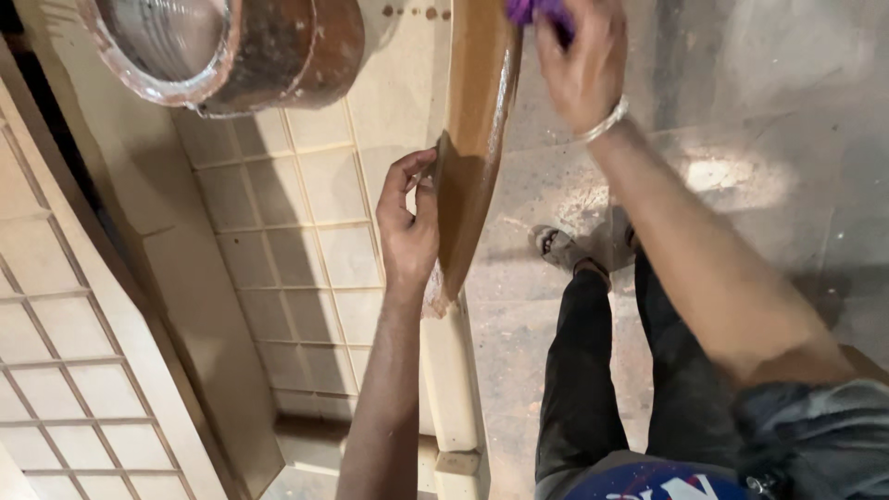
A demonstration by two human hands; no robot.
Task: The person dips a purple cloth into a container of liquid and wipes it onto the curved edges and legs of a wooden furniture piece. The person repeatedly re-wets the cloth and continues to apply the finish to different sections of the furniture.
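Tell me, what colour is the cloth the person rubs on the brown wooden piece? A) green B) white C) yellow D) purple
D: the right hand presses a purple cloth against the top of the brown wooden piece, while the left hand steadies its edge lower down.

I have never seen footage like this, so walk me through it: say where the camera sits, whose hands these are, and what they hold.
There is one picture, taken by a camera worn on a person's head and looking straight down, so both arms are the person's own. The left hand steadies the edge of a long brown wooden board with its fingertips. The right hand, with a bangle at the wrist, presses a purple cloth against the board's upper part. The board's surface looks wet and glossy. On the left is a cream panel with a square grid, and above it a stained round can. Below are the person's black trousers, a sandalled foot and a grey floor.
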